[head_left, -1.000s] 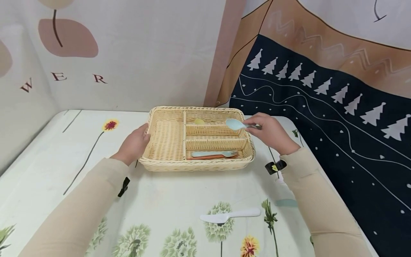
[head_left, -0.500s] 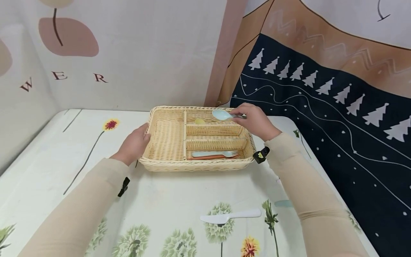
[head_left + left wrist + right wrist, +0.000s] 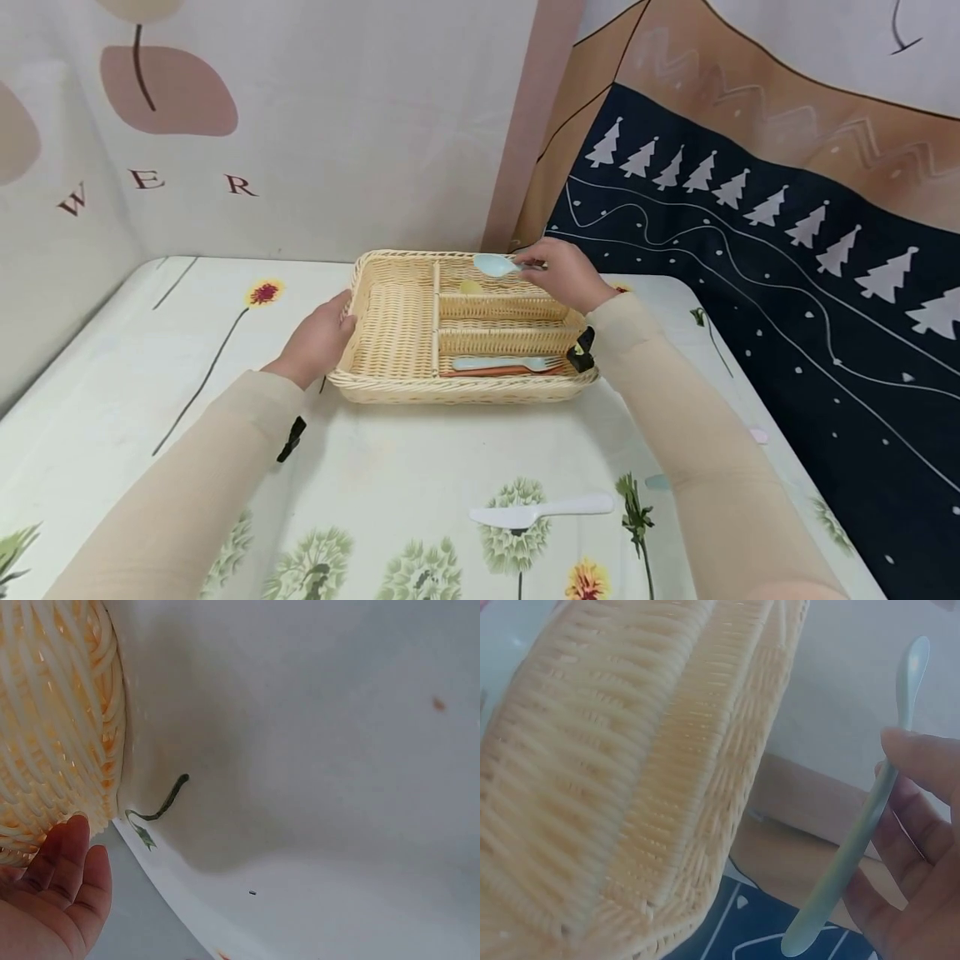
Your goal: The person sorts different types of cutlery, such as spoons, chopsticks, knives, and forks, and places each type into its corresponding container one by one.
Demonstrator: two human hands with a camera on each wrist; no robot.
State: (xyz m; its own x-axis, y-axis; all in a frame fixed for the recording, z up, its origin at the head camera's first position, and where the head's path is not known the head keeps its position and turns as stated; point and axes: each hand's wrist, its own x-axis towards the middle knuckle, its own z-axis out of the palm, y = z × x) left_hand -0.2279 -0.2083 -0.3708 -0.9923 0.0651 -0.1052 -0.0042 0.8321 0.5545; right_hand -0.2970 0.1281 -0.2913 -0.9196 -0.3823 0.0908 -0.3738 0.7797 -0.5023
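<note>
My right hand (image 3: 558, 268) pinches a light-blue spoon (image 3: 493, 266) by its handle, over the back right compartment of a wicker basket (image 3: 393, 317). In the right wrist view the spoon (image 3: 840, 862) lies between thumb and fingers, beside the basket's woven wall. The basket's left end is held by my left hand (image 3: 318, 337), thumb at the rim and fingers against the outer wall. A yellow rounded piece (image 3: 470, 287) shows in the back compartment. In the front compartment lie a light-blue fork (image 3: 504, 364) and an orange piece of cutlery (image 3: 487, 372).
A white knife (image 3: 540, 510) lies on the flowered tablecloth (image 3: 405, 450) in front of the basket. A blue-green piece (image 3: 657, 482) and a pinkish piece (image 3: 759, 435) show beside the right sleeve, partly hidden. Hanging cloths close off the back and right.
My right hand has carried the spoon leftward and slightly back, from the basket's right edge to over the back compartment. The left hand keeps its hold on the basket.
</note>
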